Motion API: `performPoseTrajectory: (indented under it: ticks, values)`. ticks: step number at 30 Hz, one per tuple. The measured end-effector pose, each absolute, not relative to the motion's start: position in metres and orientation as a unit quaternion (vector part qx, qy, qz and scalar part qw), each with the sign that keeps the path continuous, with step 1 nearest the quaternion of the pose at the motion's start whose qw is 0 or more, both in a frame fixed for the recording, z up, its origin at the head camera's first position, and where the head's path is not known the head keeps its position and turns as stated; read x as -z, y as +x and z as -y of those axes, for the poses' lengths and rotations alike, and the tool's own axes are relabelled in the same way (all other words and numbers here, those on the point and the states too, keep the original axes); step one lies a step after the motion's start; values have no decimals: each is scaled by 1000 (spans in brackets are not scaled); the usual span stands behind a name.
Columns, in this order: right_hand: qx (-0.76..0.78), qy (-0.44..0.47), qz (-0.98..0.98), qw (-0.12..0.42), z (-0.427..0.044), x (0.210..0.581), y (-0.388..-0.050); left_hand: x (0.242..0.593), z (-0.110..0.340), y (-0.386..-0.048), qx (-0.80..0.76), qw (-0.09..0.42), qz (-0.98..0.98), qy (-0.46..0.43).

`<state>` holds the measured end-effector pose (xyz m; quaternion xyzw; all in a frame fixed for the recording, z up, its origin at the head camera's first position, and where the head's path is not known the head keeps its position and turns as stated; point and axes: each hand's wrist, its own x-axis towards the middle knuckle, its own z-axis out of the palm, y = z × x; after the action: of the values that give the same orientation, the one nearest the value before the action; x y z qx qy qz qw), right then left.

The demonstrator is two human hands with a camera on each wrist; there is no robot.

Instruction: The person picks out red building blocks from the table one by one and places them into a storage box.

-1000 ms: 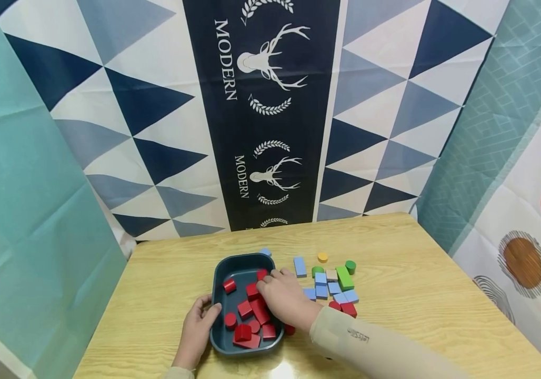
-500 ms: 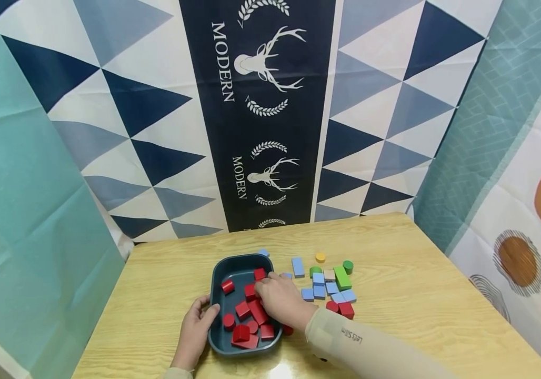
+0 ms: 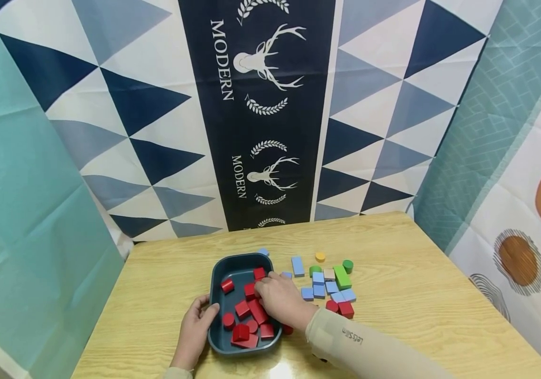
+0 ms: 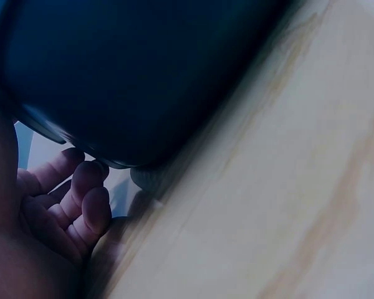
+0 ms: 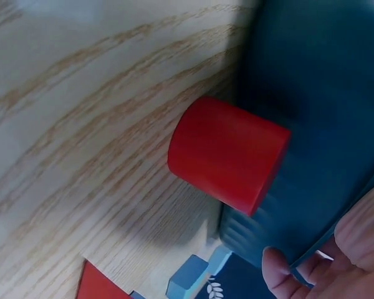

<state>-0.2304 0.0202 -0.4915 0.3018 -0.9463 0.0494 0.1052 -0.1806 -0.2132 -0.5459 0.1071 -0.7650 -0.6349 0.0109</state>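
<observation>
The bench (image 3: 166,273) is pale, grained wood, and on it sits a dark tub (image 3: 247,353) holding red blocks (image 3: 258,311). Taking the tub as the dial's centre, a white glare shines on the wood at five o'clock. A hanging (image 3: 275,116) fills twelve o'clock — white deer heads on navy, triangles either side. Teal cloth (image 3: 38,184) drapes ten o'clock; patterned cloth (image 3: 517,221) with brown discs, three. The left hand (image 3: 193,329) grasps the tub at nine; the right hand (image 3: 283,299) grasps its rim at three. Just outside, at four — a red cylinder (image 5: 227,156). Blue blocks (image 3: 319,291) and green blocks (image 3: 343,278) lie between two and three.
</observation>
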Motion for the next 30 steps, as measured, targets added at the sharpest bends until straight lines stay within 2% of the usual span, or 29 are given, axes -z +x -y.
performPoseTrajectory:
  ticks: [14, 19, 23, 30]
  values:
    - [-79, 337, 935, 79, -25, 490, -230, 546, 214, -179, 632, 8, 766, 117]
    - [-115, 358, 920, 112, -42, 490, -224, 545, 212, -178, 635, 8, 765, 112]
    - [-140, 345, 920, 124, -57, 495, -215, 544, 211, -178, 637, 10, 763, 107]
    - [-197, 283, 935, 87, -77, 500, -201, 543, 212, -178, 637, 10, 763, 109]
